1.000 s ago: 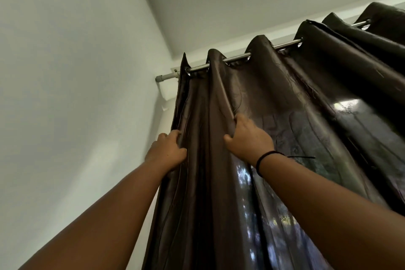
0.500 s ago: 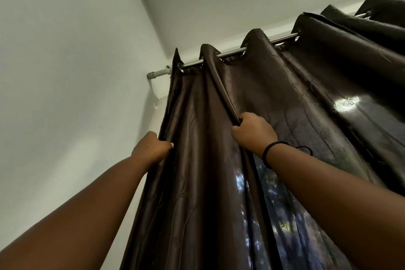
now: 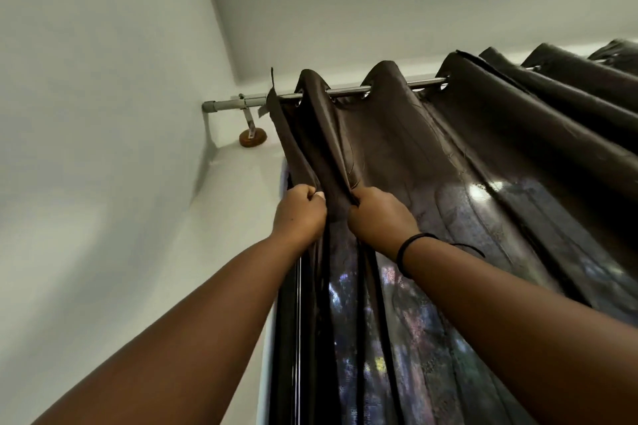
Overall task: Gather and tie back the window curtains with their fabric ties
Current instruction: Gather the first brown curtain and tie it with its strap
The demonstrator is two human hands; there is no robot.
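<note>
A dark brown curtain point(image 3: 431, 162) hangs by eyelets from a metal rod point(image 3: 348, 92) close under the ceiling. Both my arms reach up to it. My left hand point(image 3: 299, 212) grips the curtain's left edge in a fist. My right hand point(image 3: 379, 217), with a black band on the wrist, grips the fold beside it. The two hands are close together with one narrow pleat between them. No fabric tie is in sight.
The rod's end point(image 3: 209, 106) sticks out to the left on a bracket with a brown round mount point(image 3: 253, 138). A white wall point(image 3: 103, 148) stands at the left, the ceiling above. Light and outdoor colours show through the thin fabric point(image 3: 390, 338) lower down.
My left hand has pulled the curtain's edge to the right, next to my right hand. The bracket and the wall beside the window have come into sight.
</note>
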